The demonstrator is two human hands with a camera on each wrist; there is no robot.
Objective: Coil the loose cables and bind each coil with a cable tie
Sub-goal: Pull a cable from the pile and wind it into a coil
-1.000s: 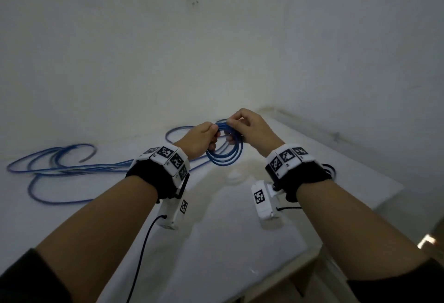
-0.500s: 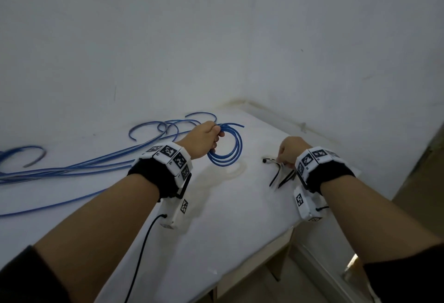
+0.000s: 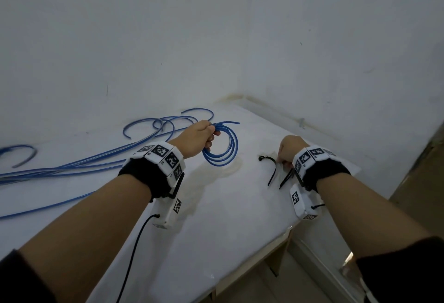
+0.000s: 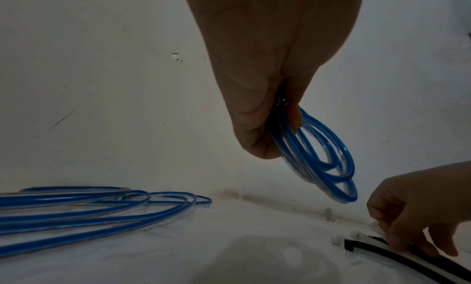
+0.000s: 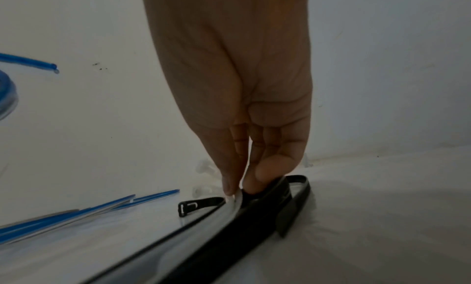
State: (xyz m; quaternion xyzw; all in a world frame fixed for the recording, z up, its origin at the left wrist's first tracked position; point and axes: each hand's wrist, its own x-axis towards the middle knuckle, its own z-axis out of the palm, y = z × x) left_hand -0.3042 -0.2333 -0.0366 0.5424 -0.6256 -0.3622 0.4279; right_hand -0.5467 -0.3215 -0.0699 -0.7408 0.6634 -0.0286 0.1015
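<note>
My left hand [image 3: 211, 138] is raised above the white table [image 3: 216, 230] and grips a small coil of blue cable [image 3: 224, 151], which hangs from its curled fingers [image 4: 254, 131]. The coil [image 4: 328, 167] has several loops, and one free end sticks out to the right. My right hand [image 3: 282, 161] is down on the table at a bunch of black cable ties [image 3: 272, 170]. In the right wrist view its thumb and forefinger [image 5: 238, 187] pinch a white cable tie [image 5: 236, 200] that lies on the black ties [image 5: 254, 218].
Several long loose blue cables [image 3: 96, 161] trail across the table's left side toward the wall. The table sits in a corner of two white walls. Its front edge [image 3: 276, 245] runs close under my right forearm, with floor beyond.
My right hand let go of the coil and moved right and down to the cable ties. My left hand kept hold of the coil, roughly where it was.
</note>
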